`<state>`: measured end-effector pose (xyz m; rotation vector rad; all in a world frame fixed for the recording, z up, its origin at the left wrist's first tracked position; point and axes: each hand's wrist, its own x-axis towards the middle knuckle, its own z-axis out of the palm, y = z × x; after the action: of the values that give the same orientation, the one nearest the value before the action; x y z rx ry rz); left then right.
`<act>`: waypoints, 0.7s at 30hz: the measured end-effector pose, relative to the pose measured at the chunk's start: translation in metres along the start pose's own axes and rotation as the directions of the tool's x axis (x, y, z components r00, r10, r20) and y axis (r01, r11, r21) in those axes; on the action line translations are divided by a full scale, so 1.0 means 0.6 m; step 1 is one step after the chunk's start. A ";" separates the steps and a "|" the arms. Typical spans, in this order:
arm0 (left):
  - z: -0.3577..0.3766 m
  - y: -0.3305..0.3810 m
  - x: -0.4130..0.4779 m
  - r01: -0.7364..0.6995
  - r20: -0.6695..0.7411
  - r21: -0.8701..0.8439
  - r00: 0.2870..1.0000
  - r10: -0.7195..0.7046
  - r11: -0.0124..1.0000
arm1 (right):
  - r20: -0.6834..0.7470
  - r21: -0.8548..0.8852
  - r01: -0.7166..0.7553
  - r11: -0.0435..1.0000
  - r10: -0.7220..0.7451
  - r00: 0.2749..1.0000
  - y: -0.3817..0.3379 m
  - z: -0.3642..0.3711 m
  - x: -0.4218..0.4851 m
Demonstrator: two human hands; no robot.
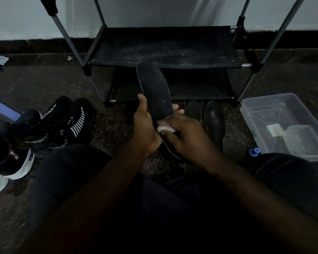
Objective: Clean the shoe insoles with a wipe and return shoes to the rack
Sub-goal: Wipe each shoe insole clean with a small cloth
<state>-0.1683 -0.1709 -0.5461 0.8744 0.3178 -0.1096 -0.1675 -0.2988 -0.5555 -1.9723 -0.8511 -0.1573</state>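
A flat, dark, felt-faced shoe insole (154,88) with a thin pale edge is held mid-scene above the speckled stone floor (114,129), just in front of the rack. Its long axis runs near to far, with the rounded toe pointing far and leaning slightly left. The left hand (145,125) clasps its left edge, thumb on top. The right hand (184,138) pinches a crumpled white wipe (162,128) against the insole's near part. The grey-tubed rack (163,46) has black fabric shelves.
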 end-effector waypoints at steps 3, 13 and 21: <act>0.002 -0.003 -0.001 -0.003 0.070 -0.003 0.998 0.003 1.000 | -0.093 -0.229 -0.066 0.971 0.045 0.995 0.020 -0.010 0.011; 0.004 -0.005 -0.001 -0.019 0.011 0.029 1.000 0.019 0.999 | -0.036 -0.221 -0.039 0.974 0.032 0.999 0.009 -0.004 0.008; -0.004 -0.009 0.004 0.014 -0.017 -0.013 1.000 -0.014 1.000 | 0.011 -0.093 -0.028 0.995 0.029 1.000 -0.010 0.005 0.002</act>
<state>-0.1676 -0.1722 -0.5522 0.8604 0.3401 -0.1131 -0.1708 -0.2938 -0.5525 -2.0732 -0.8359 -0.1711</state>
